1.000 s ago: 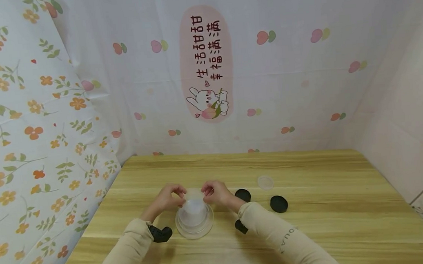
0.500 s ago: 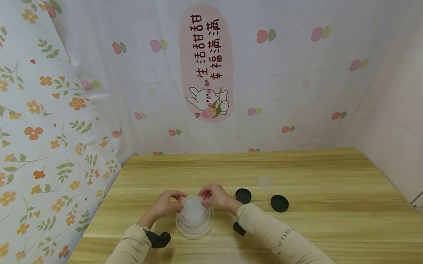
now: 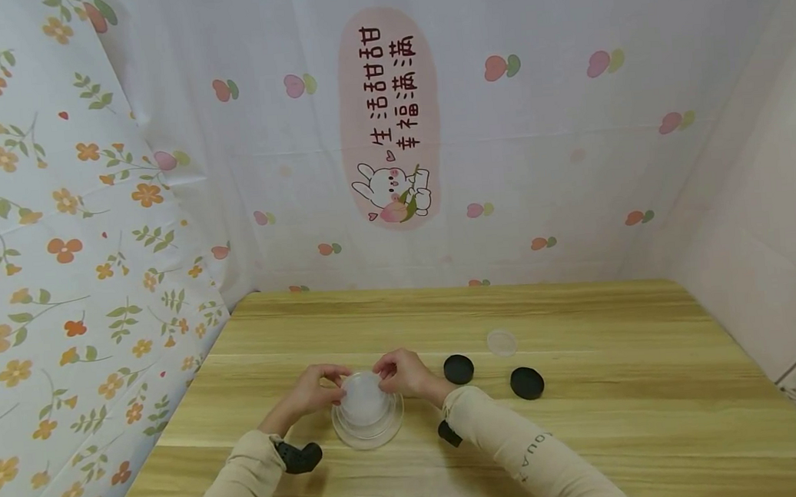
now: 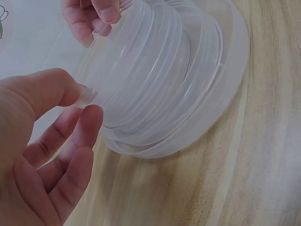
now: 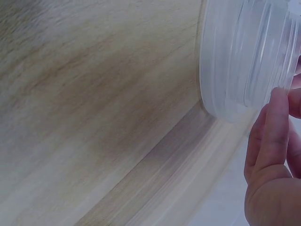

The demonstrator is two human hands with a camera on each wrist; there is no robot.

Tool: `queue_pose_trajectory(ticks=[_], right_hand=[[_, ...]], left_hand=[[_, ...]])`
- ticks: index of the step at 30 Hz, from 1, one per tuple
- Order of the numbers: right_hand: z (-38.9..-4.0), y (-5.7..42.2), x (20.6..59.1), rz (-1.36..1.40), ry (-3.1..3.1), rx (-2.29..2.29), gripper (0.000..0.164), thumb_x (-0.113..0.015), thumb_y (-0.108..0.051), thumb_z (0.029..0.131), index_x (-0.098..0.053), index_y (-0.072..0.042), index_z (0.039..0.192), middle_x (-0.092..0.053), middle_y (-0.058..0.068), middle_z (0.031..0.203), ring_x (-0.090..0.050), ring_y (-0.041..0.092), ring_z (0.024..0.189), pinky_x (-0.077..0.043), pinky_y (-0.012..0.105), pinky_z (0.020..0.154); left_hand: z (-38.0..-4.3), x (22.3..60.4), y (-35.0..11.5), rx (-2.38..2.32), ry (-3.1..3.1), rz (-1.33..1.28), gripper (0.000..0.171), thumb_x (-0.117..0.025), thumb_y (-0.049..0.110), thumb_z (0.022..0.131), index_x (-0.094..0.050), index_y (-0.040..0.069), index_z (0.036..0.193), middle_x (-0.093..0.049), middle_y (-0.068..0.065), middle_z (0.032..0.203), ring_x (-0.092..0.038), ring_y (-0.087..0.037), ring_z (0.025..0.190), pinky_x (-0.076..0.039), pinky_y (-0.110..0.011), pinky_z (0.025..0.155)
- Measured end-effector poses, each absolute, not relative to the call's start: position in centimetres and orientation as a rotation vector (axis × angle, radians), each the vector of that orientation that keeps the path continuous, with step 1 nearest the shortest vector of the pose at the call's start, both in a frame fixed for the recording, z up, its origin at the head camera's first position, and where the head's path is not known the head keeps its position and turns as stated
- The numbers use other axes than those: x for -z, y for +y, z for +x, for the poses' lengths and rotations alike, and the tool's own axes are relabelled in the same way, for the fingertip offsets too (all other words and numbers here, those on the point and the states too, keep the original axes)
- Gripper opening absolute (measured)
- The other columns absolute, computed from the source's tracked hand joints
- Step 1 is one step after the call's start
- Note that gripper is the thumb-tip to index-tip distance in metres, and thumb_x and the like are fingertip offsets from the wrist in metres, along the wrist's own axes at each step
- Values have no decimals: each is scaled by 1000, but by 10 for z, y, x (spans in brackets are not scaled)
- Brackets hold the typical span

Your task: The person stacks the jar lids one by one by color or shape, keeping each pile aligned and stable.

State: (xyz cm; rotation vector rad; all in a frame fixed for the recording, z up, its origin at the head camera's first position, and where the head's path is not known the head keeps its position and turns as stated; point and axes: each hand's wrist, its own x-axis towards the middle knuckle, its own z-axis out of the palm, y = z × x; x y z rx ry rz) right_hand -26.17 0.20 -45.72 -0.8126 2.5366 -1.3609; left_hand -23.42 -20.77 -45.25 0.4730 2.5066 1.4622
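Observation:
A stack of clear round plastic lids point(image 3: 370, 440) stands on the wooden table, wide at the bottom and narrower toward the top. Both hands are at its uppermost clear plastic lid point(image 3: 365, 399), one on each side. My left hand point(image 3: 316, 390) pinches the rim between thumb and forefinger, its other fingers curled beneath in the left wrist view. Across from it, my right hand point(image 3: 404, 373) pinches the opposite rim. From the right wrist view, the stacked lids point(image 5: 221, 61) show as rings of decreasing width, with the right fingertips point(image 5: 278, 96) right at the narrow end.
To the right of the hands lie two black round lids point(image 3: 458, 369) and a small clear disc point(image 3: 502, 342) on the wooden table point(image 3: 592, 450). A patterned cloth point(image 3: 551, 153) hangs behind the table, and a floral one point(image 3: 83, 301) along the left.
Both hands have come down with the clear lid, which was held above the stack and now sits at its top. Over the last half second they have barely moved.

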Motion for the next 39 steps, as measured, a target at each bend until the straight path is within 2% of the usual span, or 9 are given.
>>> queue_pose_trajectory(ticks=[10, 20, 29, 39], right_hand=[[-261, 3, 459, -791, 2521, 1366, 16, -66, 6, 72, -64, 6, 88, -57, 4, 72, -50, 9, 66, -43, 16, 58], [-259, 4, 461, -793, 2529, 1378, 14, -65, 0, 76, -64, 6, 89, -57, 4, 73, -50, 9, 66, -43, 17, 58], [-254, 9, 457, -749, 2496, 1450, 13, -58, -3, 82, -63, 6, 91, -57, 5, 75, -52, 10, 64, -46, 19, 54], [-254, 32, 459, -741, 2543, 1409, 17, -56, -8, 84, -64, 4, 94, -58, 3, 80, -51, 11, 71, -44, 21, 63]], left_hand=[[-232, 453, -207, -1465, 2499, 385, 31, -59, -1, 79, -56, -9, 109, -54, -9, 83, -51, -14, 65, -44, -27, 54], [-231, 455, -207, -1450, 2510, 342, 31, -59, 5, 82, -56, -7, 110, -54, -8, 86, -52, -15, 71, -46, -29, 58], [-232, 456, -207, -1445, 2515, 315, 33, -60, 13, 84, -56, -5, 111, -55, -11, 90, -54, -18, 74, -47, -29, 58], [-233, 448, -209, -1405, 2550, 371, 37, -59, 14, 84, -53, -8, 113, -54, -8, 88, -53, -18, 75, -45, -29, 61]])
